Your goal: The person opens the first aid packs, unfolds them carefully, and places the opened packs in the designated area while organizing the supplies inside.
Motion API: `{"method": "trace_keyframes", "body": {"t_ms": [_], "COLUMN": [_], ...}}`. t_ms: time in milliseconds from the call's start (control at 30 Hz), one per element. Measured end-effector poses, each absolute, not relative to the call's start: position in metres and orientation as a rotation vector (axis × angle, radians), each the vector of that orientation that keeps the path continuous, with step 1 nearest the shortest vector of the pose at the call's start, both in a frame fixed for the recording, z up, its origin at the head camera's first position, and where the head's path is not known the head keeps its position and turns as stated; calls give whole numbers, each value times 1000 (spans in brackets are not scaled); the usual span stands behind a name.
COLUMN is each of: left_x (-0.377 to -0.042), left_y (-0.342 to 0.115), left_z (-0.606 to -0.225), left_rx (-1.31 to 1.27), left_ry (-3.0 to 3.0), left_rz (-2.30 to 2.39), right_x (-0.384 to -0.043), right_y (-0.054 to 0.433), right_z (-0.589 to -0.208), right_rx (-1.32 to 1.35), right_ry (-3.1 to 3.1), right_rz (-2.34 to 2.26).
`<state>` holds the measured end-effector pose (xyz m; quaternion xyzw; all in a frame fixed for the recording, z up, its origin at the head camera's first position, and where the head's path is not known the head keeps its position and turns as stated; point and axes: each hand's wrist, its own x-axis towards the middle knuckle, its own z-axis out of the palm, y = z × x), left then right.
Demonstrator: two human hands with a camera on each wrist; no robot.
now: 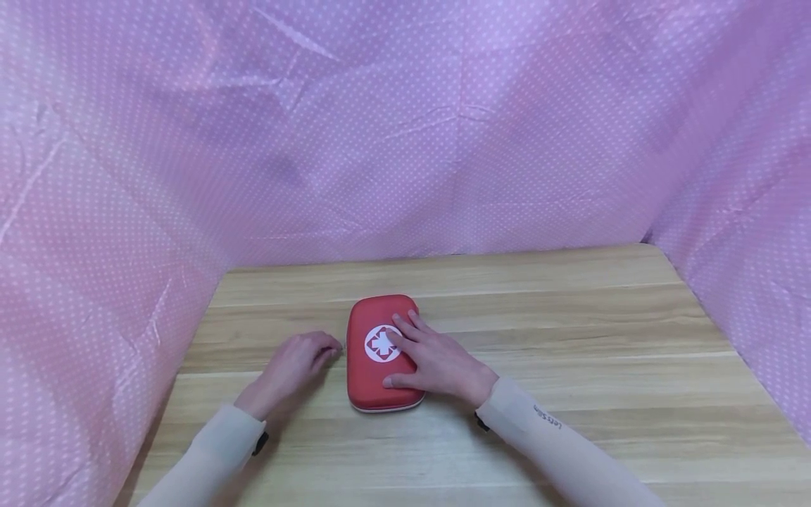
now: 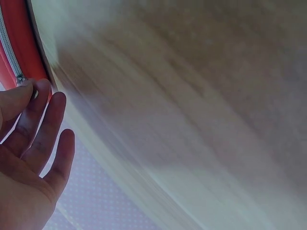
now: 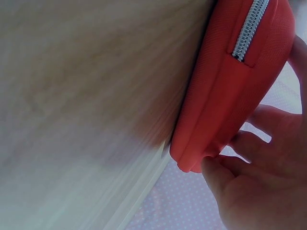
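Pinches small silver metal zipper pull (image 2: pixel 20 78) between thumb and fingertip of left hand (image 1: pixel 291 366). Rests spread fingers of right hand (image 1: pixel 443 362), without gripping, on lid of red, rounded rectangular zippered case (image 1: pixel 370 386), marked with white circular emblem (image 1: pixel 380 343) and lying left of centre on light wood-grain surface (image 1: pixel 570 338). Beyond: pink, white-dotted cloth hangings (image 1: pixel 443 162).

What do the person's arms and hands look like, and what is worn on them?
The left sleeve and right sleeve are pale and long, the right one with small dark lettering. A small black piece shows near each sleeve's end. The left hand and right hand are bare, without gloves.
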<state>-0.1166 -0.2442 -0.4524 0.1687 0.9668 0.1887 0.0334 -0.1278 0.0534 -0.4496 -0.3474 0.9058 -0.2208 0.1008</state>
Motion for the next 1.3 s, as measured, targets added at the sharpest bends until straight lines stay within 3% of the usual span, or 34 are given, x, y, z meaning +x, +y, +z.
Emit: {"method": "trace_keyframes", "body": {"t_ms": [1300], "left_x": [-87], "left_y": [-243], "left_z": [-459], "left_rx": [564], "left_ry": [2963], "left_rz": [615], "right_x": [-129], "right_y": [51], "right_z": [-447], "right_rx": [-1026], "right_ry": [2682], "right_rz": [-614]}}
